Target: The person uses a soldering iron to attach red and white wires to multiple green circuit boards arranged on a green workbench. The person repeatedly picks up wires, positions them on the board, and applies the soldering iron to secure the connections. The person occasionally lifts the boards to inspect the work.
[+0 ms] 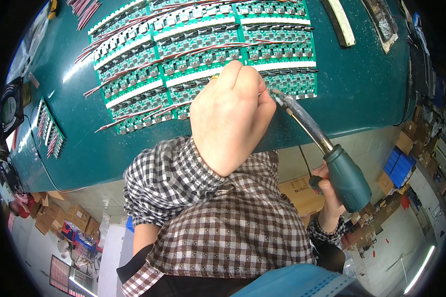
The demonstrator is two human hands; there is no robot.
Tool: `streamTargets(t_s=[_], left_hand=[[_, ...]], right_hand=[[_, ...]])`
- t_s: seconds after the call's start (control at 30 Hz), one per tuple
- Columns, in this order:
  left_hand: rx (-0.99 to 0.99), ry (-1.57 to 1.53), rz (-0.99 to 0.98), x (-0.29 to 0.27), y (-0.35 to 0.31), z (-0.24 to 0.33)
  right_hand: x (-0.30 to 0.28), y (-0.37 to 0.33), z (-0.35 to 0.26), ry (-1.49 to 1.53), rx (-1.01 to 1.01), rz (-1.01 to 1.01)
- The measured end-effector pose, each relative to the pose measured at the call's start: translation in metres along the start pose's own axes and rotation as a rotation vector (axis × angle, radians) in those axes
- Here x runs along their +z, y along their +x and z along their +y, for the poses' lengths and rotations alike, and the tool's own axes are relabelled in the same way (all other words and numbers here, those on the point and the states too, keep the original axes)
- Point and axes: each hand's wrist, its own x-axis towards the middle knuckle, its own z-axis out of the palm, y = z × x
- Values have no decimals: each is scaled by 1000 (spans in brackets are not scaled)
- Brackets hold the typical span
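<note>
Rows of green circuit boards (pixel 203 60) lie in joined panels on the table, with red and white wires (pixel 134 69) across them. My left hand (pixel 231 111) rests over the lower right part of these boards, its fingers pinched together. Whatever sits between those fingertips is hidden. In my right hand (pixel 329 190) is a soldering iron (pixel 351 180) with a thick dark green handle. Its metal shaft slants up and left, and the tip ends close beside my left fingertips at the boards' near edge. I cannot tell whether the tip touches a board.
The green table (pixel 352 89) bends round in front of me. A smaller board strip with wires (pixel 49 128) lies at left, near a fan (pixel 10 106). More wires (pixel 84 11) lie top left. A pale-edged bar (pixel 339 22) sits top right. Cardboard boxes (pixel 77 218) stand below the table.
</note>
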Motion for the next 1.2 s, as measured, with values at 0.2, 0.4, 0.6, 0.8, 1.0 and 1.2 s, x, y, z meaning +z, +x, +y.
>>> streamTargets(t_s=[0.2, 0.4, 0.6, 0.8, 1.0, 1.2], left_hand=[[16, -11, 13, 1, 0, -1], [12, -5, 14, 1, 0, -2], [11, -6, 16, 1, 0, -2], [7, -12, 15, 0, 0, -1], [2, -3, 15, 0, 0, -1], [4, -17, 10, 0, 0, -1]], right_hand=[[-2, -2, 3, -17, -17, -2], [-1, 0, -1, -11, -27, 4], [-1, -4, 0, 4, 22, 24], [-1, -5, 1, -19, 24, 40], [2, -4, -1, 1, 31, 53], [2, -3, -3, -31, 31, 31]])
